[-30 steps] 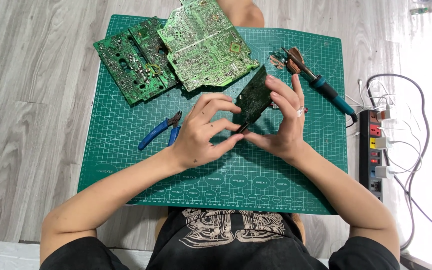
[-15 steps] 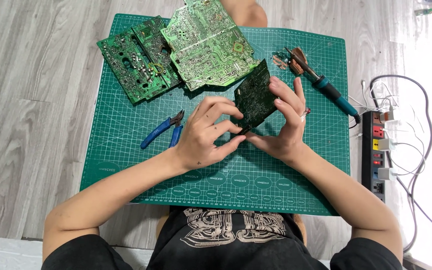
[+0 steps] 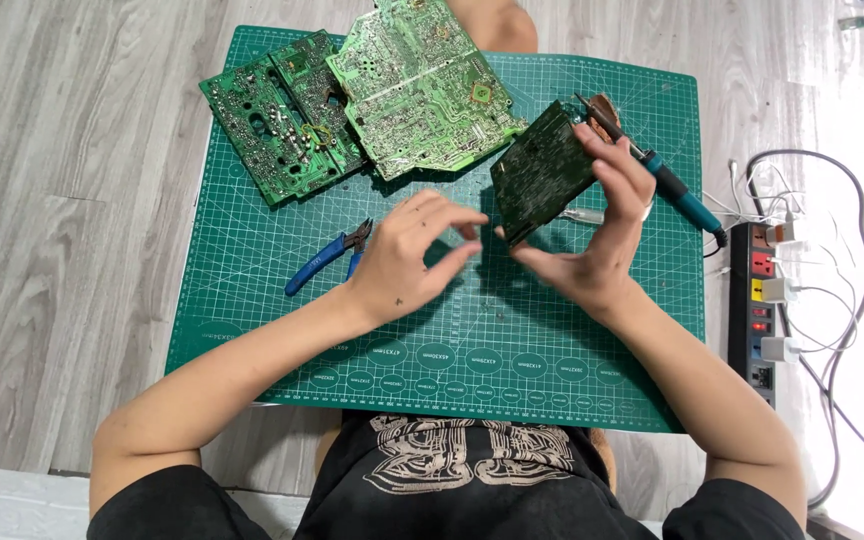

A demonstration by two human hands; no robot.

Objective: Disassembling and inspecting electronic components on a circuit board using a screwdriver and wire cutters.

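Observation:
My right hand (image 3: 607,215) grips a small dark green circuit board (image 3: 540,172) and holds it tilted above the green cutting mat (image 3: 572,330). My left hand (image 3: 412,255) hovers just left of the board's lower corner, fingers pinched together near it; whether they hold anything is too small to tell. Blue-handled cutters (image 3: 327,257) lie on the mat left of my left hand.
A large light green circuit board (image 3: 417,85) overlaps two darker ones (image 3: 277,115) at the mat's far left. A soldering iron with a teal handle (image 3: 667,185) lies at the right behind my hand. A power strip (image 3: 764,300) with plugs and cables sits on the floor right of the mat.
My left hand has come off the small board and drawn slightly left. My right hand alone now holds the board, lifted a little higher.

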